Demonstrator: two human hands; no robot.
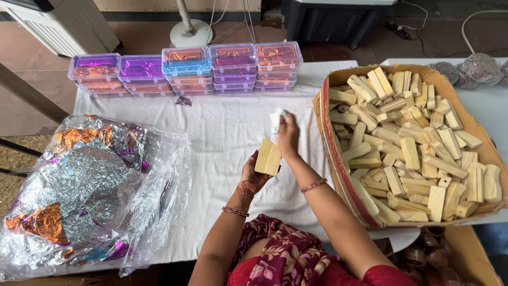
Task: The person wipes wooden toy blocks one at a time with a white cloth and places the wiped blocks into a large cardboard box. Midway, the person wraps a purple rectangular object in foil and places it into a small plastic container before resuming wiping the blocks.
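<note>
holding a pale block (268,157) upright, the left hand (253,180) tilts its long axis slightly right.

A table (227,132) draped in white cloth bears a far row of stacked clear plastic boxes (185,69), a crinkled bag of foil sheets (84,190) near left, and a cardboard box of pale wooden blocks (413,143) right.

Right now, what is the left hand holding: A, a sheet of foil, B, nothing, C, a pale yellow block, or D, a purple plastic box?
C: the left hand grips a pale yellow block above the white cloth, while the right hand presses a white rag near it.
</note>
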